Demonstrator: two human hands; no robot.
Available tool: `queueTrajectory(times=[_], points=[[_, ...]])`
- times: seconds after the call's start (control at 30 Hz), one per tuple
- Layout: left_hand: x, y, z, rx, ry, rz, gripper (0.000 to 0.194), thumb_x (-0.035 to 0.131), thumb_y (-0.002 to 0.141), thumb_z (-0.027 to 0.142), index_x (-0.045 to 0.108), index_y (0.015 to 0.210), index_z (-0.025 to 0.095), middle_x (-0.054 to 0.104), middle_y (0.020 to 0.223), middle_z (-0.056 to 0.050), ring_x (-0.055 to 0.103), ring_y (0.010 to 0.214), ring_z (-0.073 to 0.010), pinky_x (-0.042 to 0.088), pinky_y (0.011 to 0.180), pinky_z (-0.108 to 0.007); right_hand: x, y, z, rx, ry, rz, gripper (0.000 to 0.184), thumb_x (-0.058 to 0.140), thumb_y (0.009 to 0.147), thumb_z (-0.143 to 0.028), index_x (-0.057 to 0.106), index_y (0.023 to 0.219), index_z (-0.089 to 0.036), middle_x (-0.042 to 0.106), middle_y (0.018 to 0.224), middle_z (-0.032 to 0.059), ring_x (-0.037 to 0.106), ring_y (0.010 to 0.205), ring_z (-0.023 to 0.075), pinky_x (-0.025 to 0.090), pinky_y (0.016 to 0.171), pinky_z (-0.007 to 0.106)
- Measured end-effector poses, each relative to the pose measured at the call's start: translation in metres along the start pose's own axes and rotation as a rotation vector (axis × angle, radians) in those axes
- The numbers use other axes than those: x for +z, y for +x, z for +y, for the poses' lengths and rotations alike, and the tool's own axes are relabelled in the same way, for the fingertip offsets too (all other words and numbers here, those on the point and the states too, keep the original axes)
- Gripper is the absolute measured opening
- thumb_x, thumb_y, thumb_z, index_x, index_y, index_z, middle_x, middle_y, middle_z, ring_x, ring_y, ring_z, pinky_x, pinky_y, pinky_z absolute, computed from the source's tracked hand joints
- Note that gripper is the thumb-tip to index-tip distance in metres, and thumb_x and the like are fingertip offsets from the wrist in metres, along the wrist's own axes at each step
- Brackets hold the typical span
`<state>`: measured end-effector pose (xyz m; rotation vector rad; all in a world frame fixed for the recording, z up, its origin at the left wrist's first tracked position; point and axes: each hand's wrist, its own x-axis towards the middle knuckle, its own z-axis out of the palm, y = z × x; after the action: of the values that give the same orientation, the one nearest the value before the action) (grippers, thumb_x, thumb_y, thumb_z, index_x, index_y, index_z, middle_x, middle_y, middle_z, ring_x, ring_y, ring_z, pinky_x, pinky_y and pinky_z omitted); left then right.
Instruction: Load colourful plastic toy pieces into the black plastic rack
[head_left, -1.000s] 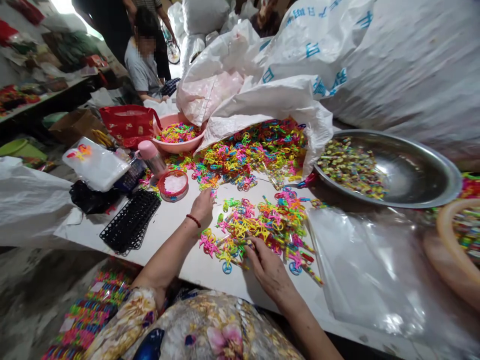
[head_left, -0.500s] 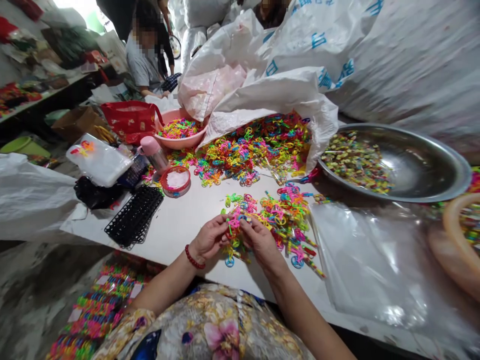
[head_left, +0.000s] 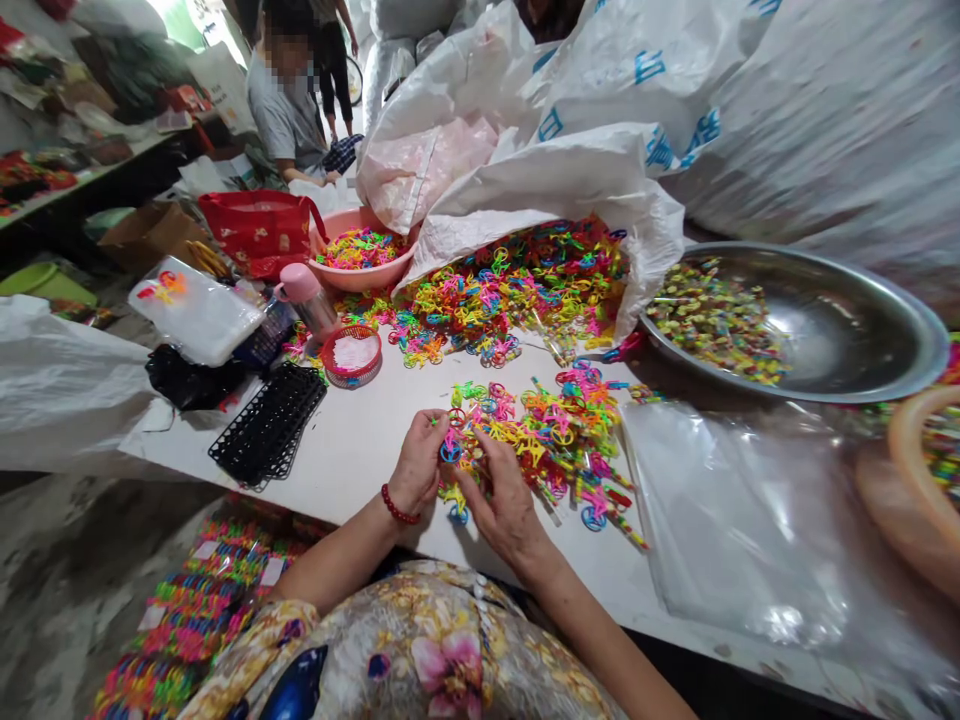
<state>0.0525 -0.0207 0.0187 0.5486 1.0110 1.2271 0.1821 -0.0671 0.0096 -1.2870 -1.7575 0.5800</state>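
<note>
My left hand pinches a plastic toy; my right hand is parted. Neat rows lie lower left, a loose pile centre.

- A red tote bag stood behind a pink-lidded bottle.
- A black plastic bag lay crumpled nearby.
- A cardboard box sat left of the tote.
- A yellow-green tub stood at the far left.
- A person in a grey shirt sat beyond the tote, near a bicycle wheel.
</note>
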Motion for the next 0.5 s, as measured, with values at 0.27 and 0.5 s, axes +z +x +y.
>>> queueTrajectory(times=[0.27, 0.5], points=[[-0.012, -0.002, -0.008, 0.128, 0.399, -0.023, 0.039, 0.055, 0.09, 0.06, 0.048, 0.088, 0.022, 0.046, 0.068, 0.006, 0.044, 0.059, -0.0104, 0.039, 0.058, -0.024, -0.007, 0.006, 0.006, 0.257, 0.246, -0.068, 0.03, 0.054, 0.095, -0.04, 0.064, 0.117, -0.021, 0.071, 0.11, 0.009, 0.066, 0.103, 0.0228, 0.053, 0.092, 0.038], [-0.009, -0.005, -0.011, 0.237, 0.541, -0.103, 0.034, 0.049, 0.095, 0.053, 0.047, 0.086, 0.021, 0.044, 0.076, 0.004, 0.041, 0.069, -0.0115, 0.037, 0.065, -0.025, -0.006, 0.001, 0.003, 0.336, 0.3, -0.056, 0.026, 0.058, 0.092, -0.044, 0.063, 0.102, -0.02, 0.07, 0.093, 0.0061, 0.065, 0.085, 0.0192, 0.052, 0.075, 0.031]])
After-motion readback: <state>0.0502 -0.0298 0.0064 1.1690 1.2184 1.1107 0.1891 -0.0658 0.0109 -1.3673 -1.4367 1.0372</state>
